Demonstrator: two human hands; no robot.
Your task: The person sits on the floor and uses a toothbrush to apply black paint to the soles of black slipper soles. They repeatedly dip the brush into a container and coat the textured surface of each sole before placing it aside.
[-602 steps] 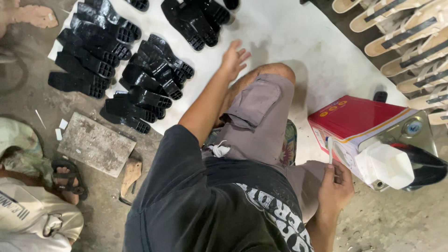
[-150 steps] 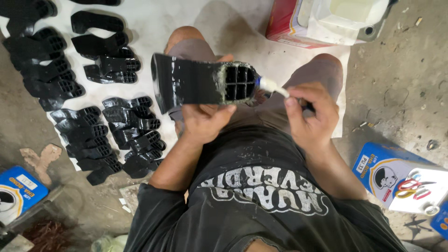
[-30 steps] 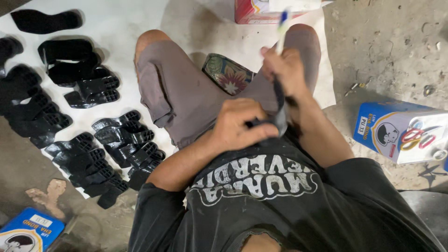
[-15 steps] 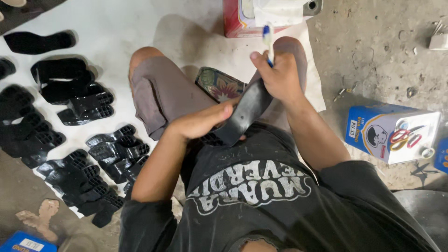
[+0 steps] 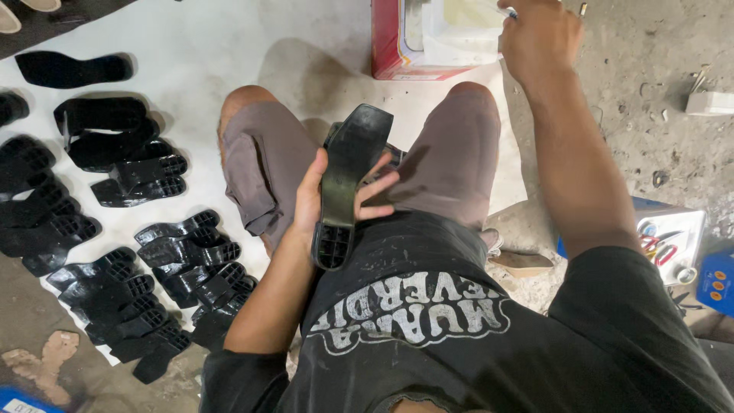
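My left hand [image 5: 325,195] grips a black shoe sole [image 5: 348,172] by its middle and holds it above my lap, heel end toward me, hollow heel grid showing. My right hand [image 5: 539,34] reaches forward to the red box [image 5: 386,46] holding a white glue container [image 5: 459,27]; it is closed around a thin brush [image 5: 506,11], of which only a light-coloured end shows. I sit on the floor with knees bent, in grey shorts and a black shirt.
Several black soles [image 5: 153,260] lie in rows on a white sheet [image 5: 229,46] at my left. A flat sole [image 5: 73,69] lies farther back. A blue-and-white box [image 5: 669,241] sits at my right on bare concrete. A small white object [image 5: 707,103] lies far right.
My right hand left the sole and moved forward to the glue container in the red box. My left hand now holds the sole alone, lower over my lap.
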